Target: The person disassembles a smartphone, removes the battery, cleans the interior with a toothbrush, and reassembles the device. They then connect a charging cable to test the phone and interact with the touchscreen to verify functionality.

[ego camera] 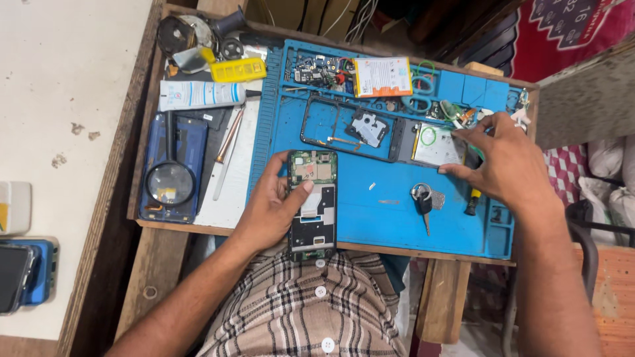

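We see an opened phone [313, 201], back cover off, its green board and black shield exposed, lying lengthwise at six o'clock on the blue mat [370, 211], its near end overhanging the edge. At three o'clock lies a silvery plate [436, 147] bearing a green ring, flat and slightly askew.

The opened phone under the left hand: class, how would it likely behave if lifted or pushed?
The opened phone looks flat and rigid, so probably slides rather than rolls on the blue mat. Its exposed circuitry suggests fragility. The left hand grips its edge, so it is likely light.
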